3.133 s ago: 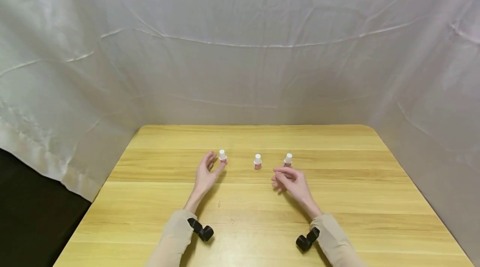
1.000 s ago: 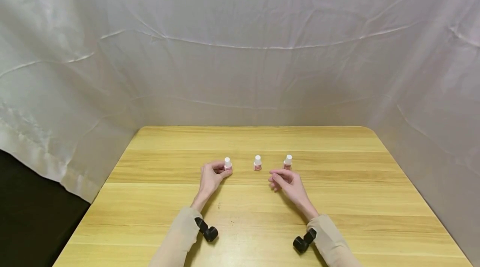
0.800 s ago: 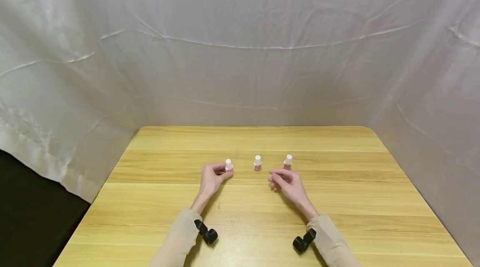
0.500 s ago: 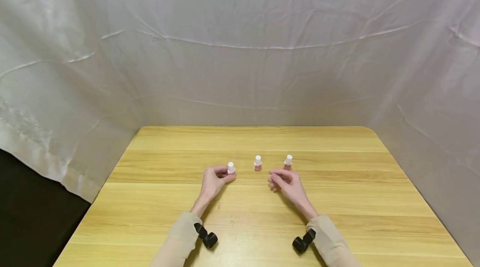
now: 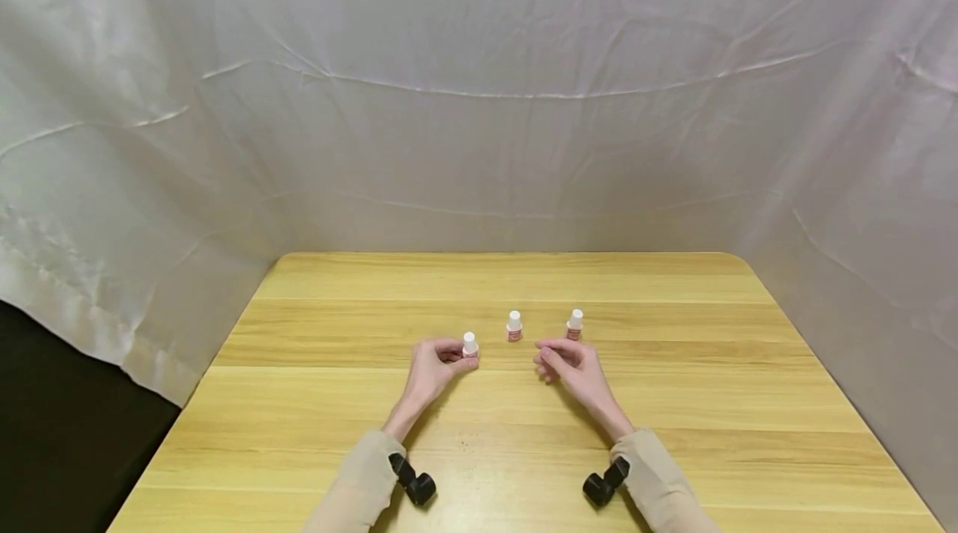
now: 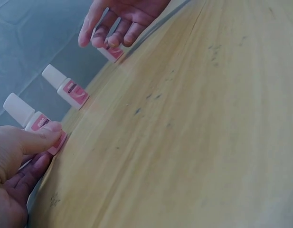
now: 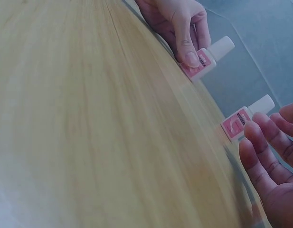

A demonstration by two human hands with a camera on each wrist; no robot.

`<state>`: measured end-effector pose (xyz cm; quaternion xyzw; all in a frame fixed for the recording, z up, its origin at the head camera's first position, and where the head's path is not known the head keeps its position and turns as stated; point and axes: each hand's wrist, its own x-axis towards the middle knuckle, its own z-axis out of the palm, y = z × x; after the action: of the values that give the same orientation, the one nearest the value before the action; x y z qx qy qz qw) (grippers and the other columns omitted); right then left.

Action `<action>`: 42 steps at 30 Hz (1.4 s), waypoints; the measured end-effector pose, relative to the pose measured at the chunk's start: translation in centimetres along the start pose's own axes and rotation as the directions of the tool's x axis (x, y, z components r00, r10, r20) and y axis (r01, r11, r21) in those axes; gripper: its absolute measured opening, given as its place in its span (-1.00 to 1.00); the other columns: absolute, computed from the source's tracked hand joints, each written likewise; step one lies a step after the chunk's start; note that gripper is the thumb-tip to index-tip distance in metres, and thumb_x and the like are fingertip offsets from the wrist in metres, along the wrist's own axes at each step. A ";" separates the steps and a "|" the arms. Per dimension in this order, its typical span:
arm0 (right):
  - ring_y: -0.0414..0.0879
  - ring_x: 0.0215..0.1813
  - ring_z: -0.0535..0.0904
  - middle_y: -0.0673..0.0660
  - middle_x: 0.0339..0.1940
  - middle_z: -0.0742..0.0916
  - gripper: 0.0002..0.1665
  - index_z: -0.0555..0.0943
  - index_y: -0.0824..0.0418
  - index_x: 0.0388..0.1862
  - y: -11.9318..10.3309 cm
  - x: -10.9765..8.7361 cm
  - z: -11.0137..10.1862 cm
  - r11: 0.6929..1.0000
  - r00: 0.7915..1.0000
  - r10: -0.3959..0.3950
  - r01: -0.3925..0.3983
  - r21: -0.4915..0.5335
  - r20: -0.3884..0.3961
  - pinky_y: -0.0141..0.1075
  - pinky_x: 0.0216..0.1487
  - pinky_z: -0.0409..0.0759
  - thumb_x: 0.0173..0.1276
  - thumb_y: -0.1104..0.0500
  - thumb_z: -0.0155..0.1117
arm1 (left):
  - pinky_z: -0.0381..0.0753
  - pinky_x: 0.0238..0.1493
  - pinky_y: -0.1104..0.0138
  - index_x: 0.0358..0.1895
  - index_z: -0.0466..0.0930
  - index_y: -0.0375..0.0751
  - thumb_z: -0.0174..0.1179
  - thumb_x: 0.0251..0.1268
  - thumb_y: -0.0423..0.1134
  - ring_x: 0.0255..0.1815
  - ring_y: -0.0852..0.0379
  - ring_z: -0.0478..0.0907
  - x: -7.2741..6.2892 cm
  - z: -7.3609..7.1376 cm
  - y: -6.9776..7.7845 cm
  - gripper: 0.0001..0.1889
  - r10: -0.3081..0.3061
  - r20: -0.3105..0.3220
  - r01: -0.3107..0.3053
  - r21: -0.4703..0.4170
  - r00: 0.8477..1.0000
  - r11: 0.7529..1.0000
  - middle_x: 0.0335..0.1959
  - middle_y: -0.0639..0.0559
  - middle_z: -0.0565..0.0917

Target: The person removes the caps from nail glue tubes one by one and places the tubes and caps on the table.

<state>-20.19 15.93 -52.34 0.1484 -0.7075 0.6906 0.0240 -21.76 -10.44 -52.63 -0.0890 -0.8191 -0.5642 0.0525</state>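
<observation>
Three small white bottles with pink labels and tall white caps stand upright on the table. My left hand [image 5: 429, 372] pinches the left bottle [image 5: 469, 342] low on its body between thumb and fingers; the left wrist view shows the thumb across its label [image 6: 41, 121]. To its right and a little farther back is the middle bottle [image 5: 514, 327], touched by neither hand. My right hand [image 5: 580, 371], fingers loosely bent and holding nothing, hovers just in front of the right bottle [image 5: 575, 322] and hides its lower part. In the right wrist view the fingers [image 7: 262, 137] overlap the middle bottle.
The wood-grain table [image 5: 509, 450] has rounded far corners and a few dark specks. Pale grey cloth [image 5: 516, 142] hangs behind it and on both sides. A black area [image 5: 67, 433] lies beyond the left edge. Each sleeve carries a black wrist camera [image 5: 413, 481].
My left hand has closed on the left bottle and brought it toward me and to the right, nearer the middle bottle. The right hand has barely shifted; the other two bottles stay put.
</observation>
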 end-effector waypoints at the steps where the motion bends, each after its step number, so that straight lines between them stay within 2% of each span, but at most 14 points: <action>1: -0.24 -0.41 0.72 0.45 -0.29 0.76 -0.68 0.54 0.66 0.03 0.0 0.0 0.0 1.000 1.000 0.014 -0.014 -0.007 -0.002 -0.36 -0.39 0.74 0.46 0.38 0.17 | 0.67 -0.31 0.53 -0.24 0.80 -0.30 0.52 0.01 -0.41 -0.36 0.12 0.74 -0.1 0.0 0.0 -0.80 0.003 0.006 -0.003 -0.005 1.000 1.000 -0.34 -0.19 0.82; 5: -0.24 -0.40 0.71 0.63 -0.22 0.69 -0.68 0.55 0.64 0.06 -0.3 0.1 0.2 0.997 0.998 0.065 -0.066 -0.031 -0.012 -0.36 -0.36 0.74 0.47 0.38 0.16 | 0.67 -0.30 0.54 -0.22 0.80 -0.30 0.51 0.03 -0.41 -0.35 0.11 0.74 -0.2 0.1 0.2 -0.80 0.008 0.042 -0.007 -0.027 0.999 1.000 -0.32 -0.20 0.82; 19: -0.22 -0.40 0.72 0.60 -0.24 0.71 -0.68 0.55 0.66 0.03 -0.4 0.3 0.9 0.997 0.999 0.046 -0.046 -0.061 0.001 -0.31 -0.35 0.76 0.47 0.37 0.17 | 0.72 -0.24 0.50 -0.18 0.79 -0.29 0.50 0.03 -0.42 -0.34 0.19 0.73 -0.4 0.6 0.1 -0.76 0.031 0.155 -0.024 -0.048 0.987 0.999 -0.25 -0.20 0.82; 37: -0.23 -0.38 0.71 0.61 -0.22 0.70 -0.68 0.57 0.62 0.05 -0.1 0.5 1.1 0.997 0.999 0.017 -0.015 -0.070 0.029 -0.30 -0.34 0.76 0.47 0.36 0.19 | 0.73 -0.20 0.50 -0.14 0.77 -0.31 0.50 0.04 -0.39 -0.31 0.19 0.74 -0.5 1.5 0.4 -0.74 0.044 0.238 -0.034 -0.049 0.970 0.998 -0.22 -0.21 0.81; 42: -0.22 -0.38 0.71 0.58 -0.23 0.71 -0.68 0.59 0.60 0.04 -0.3 0.6 1.3 0.995 0.999 0.035 -0.033 -0.090 0.019 -0.30 -0.32 0.76 0.45 0.35 0.22 | 0.73 -0.19 0.49 -0.14 0.77 -0.31 0.51 0.03 -0.37 -0.31 0.22 0.74 -0.5 1.7 0.6 -0.73 0.054 0.254 -0.042 -0.053 0.966 0.998 -0.22 -0.21 0.82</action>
<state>-20.44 14.50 -51.94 0.1424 -0.7405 0.6567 0.0115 -21.15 -8.73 -52.79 -0.1817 -0.8032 -0.5658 -0.0417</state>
